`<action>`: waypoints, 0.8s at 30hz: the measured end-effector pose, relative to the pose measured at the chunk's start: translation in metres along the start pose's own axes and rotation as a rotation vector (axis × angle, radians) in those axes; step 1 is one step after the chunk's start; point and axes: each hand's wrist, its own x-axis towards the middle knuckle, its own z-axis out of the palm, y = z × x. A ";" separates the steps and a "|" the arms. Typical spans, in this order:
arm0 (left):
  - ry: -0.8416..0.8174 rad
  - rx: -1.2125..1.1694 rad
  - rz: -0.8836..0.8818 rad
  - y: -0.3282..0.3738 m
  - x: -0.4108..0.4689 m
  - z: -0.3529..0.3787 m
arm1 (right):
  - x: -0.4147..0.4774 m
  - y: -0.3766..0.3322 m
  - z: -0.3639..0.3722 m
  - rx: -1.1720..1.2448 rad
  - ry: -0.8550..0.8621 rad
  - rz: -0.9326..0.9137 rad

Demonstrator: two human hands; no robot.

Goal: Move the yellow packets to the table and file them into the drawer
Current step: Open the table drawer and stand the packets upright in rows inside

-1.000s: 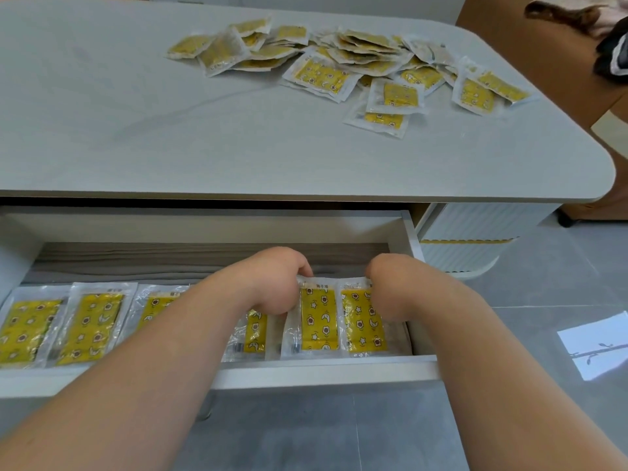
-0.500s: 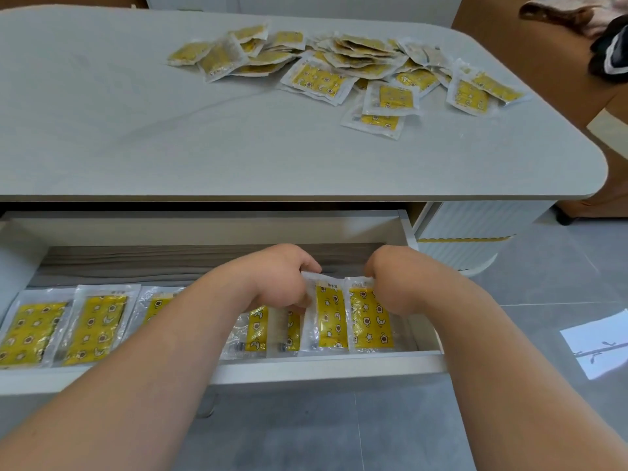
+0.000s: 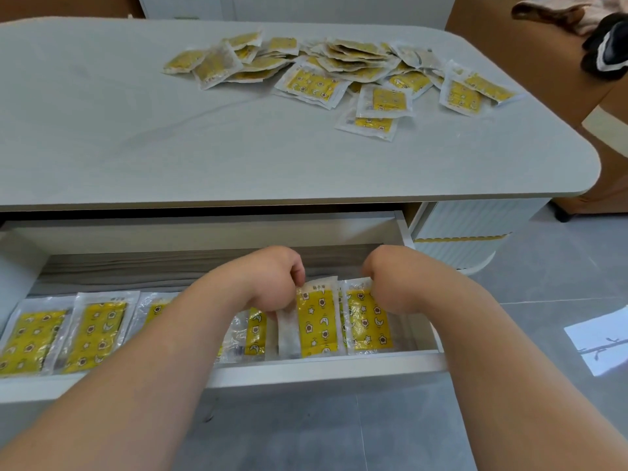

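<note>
Both hands reach down into the open white drawer under the grey table. My left hand pinches the top left edge of an upright yellow packet with star and moon prints. My right hand grips the top of the neighbouring yellow packet at the drawer's right end. A row of filed packets runs leftward along the drawer front, partly hidden by my left forearm. A loose pile of yellow packets lies on the table's far side.
A white ribbed cabinet stands under the table's right end. Brown furniture with dark and light cloth items sits at the far right. Grey floor tiles lie below, with a bright patch of light at the right.
The two packets at the drawer's right end have been stood more upright and shifted slightly right. Both hands stayed on their top edges, drawing a little closer to the drawer's right wall.
</note>
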 end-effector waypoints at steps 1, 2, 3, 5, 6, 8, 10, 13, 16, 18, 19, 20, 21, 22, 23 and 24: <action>-0.009 -0.038 -0.010 -0.001 0.001 -0.002 | 0.000 0.000 0.000 0.006 0.017 0.001; -0.016 -0.086 -0.014 -0.002 0.001 -0.004 | 0.001 0.000 -0.001 0.012 0.031 0.004; -0.020 -0.126 -0.014 -0.002 0.002 -0.004 | 0.000 0.000 -0.002 0.020 0.043 0.007; -0.030 -0.170 0.009 -0.001 0.005 0.000 | 0.000 -0.001 -0.005 0.044 0.049 0.008; -0.033 -0.183 0.028 0.001 0.005 0.003 | 0.000 -0.001 -0.006 0.058 0.045 0.002; -0.037 -0.190 0.080 0.005 0.007 0.010 | -0.001 -0.001 -0.008 0.071 0.044 -0.008; -0.019 -0.109 0.143 0.007 0.009 0.012 | 0.000 0.000 -0.006 0.076 0.054 -0.002; 0.038 -0.068 0.184 0.007 0.010 0.009 | 0.002 0.002 -0.002 0.077 0.057 0.007; 0.084 -0.096 0.148 0.005 0.009 0.004 | 0.002 0.002 -0.004 0.074 0.061 0.006; 0.053 -0.058 0.126 0.003 0.008 0.003 | 0.002 0.001 -0.006 0.068 0.066 0.006; 0.028 -0.029 0.126 0.004 0.007 0.004 | 0.002 0.001 -0.007 0.064 0.074 0.006; 0.010 0.015 0.136 0.006 0.005 0.005 | 0.002 0.001 -0.008 0.062 0.085 0.006; 0.006 0.073 0.152 0.007 0.004 0.006 | 0.001 0.000 -0.009 0.060 0.100 0.005; 0.018 0.133 0.168 0.009 0.002 0.006 | 0.000 -0.002 -0.011 0.059 0.115 0.001; 0.029 0.180 0.176 0.012 -0.001 0.005 | -0.001 -0.003 -0.013 0.057 0.129 -0.006; 0.038 0.219 0.180 0.016 -0.005 0.002 | -0.004 -0.005 -0.017 0.056 0.142 -0.016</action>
